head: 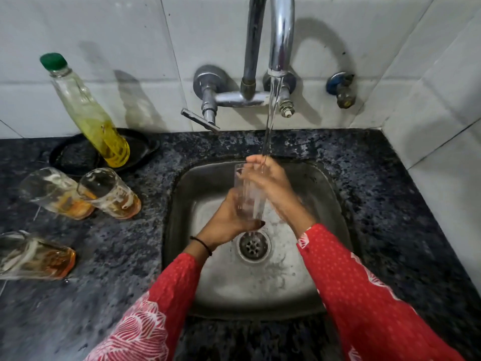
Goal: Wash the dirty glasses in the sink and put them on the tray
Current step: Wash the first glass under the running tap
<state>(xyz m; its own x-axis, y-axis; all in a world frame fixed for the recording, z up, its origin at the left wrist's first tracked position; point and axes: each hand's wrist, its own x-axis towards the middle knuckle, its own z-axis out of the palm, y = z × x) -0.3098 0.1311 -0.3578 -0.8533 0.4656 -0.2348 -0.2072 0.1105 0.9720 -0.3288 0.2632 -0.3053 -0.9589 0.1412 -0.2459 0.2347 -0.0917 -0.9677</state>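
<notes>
Gripping clear tumbler [249, 190] at base with left hand [227, 220]. Curling right hand [273, 183] round rim under tap stream [272, 108], over steel sink [182, 204].

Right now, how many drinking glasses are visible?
4. One clear glass held over the steel sink; two orange-stained glasses on the dark counter; a fourth glass nearer, at left edge. Others may be off-frame.

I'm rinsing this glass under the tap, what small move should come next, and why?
Probably tip the glass over the sink to empty it. The left hand grips its base, the right hand holds it near the rim, and the tap stream falls right there, so it likely holds water.
</notes>
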